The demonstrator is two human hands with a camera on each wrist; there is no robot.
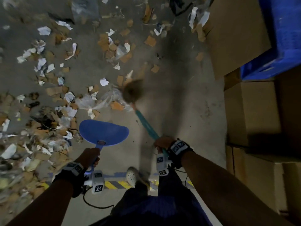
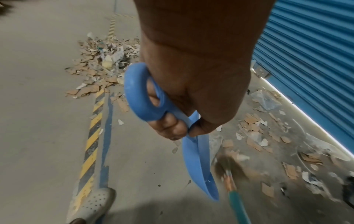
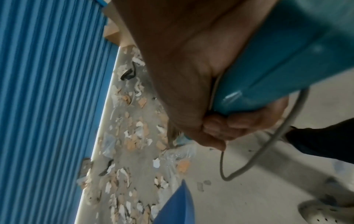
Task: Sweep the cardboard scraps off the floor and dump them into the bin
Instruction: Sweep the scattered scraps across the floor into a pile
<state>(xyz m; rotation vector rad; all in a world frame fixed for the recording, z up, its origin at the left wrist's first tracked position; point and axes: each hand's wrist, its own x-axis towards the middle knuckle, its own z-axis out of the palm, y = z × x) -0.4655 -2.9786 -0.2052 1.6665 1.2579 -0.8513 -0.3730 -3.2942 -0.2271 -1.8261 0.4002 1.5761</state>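
Cardboard scraps (image 1: 104, 42), torn paper and clear plastic litter the grey floor ahead and to my left, thickest in a heap (image 1: 40, 144) at the left. My left hand (image 1: 88, 156) grips the handle of a blue dustpan (image 1: 104, 132), held just above the floor beside that heap; the left wrist view shows my fingers (image 2: 168, 127) curled round the looped handle (image 2: 141, 97). My right hand (image 1: 162, 142) grips the teal broom handle (image 1: 146, 124). The blurred broom head (image 1: 132, 91) is at the scraps and a plastic bag (image 1: 104, 98). No bin is identifiable.
Stacked cardboard boxes (image 1: 250, 111) line the right side, with a blue crate (image 1: 280, 38) on top. A blue corrugated shutter (image 2: 310, 60) bounds the littered area. Yellow-black floor tape (image 1: 117, 184) runs by my white shoe (image 1: 132, 176). A cable (image 3: 258, 151) hangs below my right hand.
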